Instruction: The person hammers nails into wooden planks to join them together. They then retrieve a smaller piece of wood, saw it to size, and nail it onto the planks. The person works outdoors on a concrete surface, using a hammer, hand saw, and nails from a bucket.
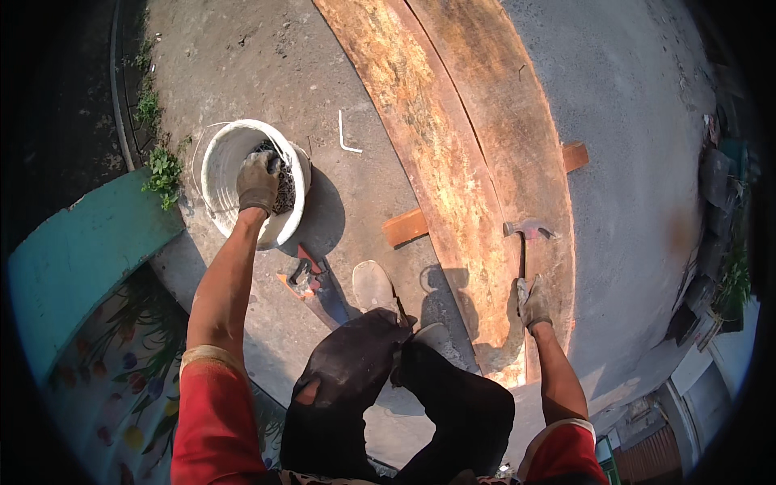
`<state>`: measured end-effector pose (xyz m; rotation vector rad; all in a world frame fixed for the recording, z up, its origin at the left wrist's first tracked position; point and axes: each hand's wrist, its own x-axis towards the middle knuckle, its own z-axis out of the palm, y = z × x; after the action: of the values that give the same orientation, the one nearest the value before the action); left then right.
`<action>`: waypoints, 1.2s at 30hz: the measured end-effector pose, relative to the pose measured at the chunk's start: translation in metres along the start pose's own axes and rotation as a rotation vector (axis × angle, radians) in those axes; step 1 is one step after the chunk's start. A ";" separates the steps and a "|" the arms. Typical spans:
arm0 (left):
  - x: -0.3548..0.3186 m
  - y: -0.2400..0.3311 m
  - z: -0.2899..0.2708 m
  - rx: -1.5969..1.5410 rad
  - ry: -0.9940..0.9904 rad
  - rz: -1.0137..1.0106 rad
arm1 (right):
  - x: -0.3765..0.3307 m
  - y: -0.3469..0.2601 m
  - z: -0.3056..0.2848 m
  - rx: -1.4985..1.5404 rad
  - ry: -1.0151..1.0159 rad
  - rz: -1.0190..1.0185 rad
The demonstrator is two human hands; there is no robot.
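My left hand [259, 178], in a worn work glove, reaches into a white bucket [301, 174] on the left. Dark nails [284, 194] lie in the bucket, right beside the glove. Its fingers are curled, with the tips hidden, so whatever they hold cannot be made out. On the right, my gloved right hand [533, 303] is closed round the handle of a claw hammer [529, 229]. The hammer's head lies over the right-hand one of two long wooden boards [501, 89], set side by side with a narrow dark gap between them.
Orange-brown blocks stick out from under the boards, one on the left [404, 227] and one on the right [575, 156]. A handsaw [323, 301] lies near my foot. A white L-shaped piece [343, 136] rests on the concrete. Left stands a teal wall [97, 222].
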<state>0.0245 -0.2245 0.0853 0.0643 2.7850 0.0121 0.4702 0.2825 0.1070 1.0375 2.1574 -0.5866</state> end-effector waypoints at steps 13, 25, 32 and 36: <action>0.017 -0.046 0.019 -0.171 0.235 0.046 | 0.026 0.011 -0.007 0.044 0.015 -0.176; -0.025 -0.047 -0.042 -0.958 0.490 -0.069 | -0.001 0.015 0.004 0.280 0.110 -0.202; -0.134 0.068 -0.029 -1.461 0.226 0.337 | 0.003 0.045 0.025 0.263 0.241 -0.172; -0.160 0.082 0.015 -1.514 0.088 0.280 | -0.006 0.030 0.008 0.264 0.175 -0.205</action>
<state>0.1834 -0.1502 0.1280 0.0583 2.0866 2.0647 0.5001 0.2917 0.1026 1.0439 2.4051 -0.9279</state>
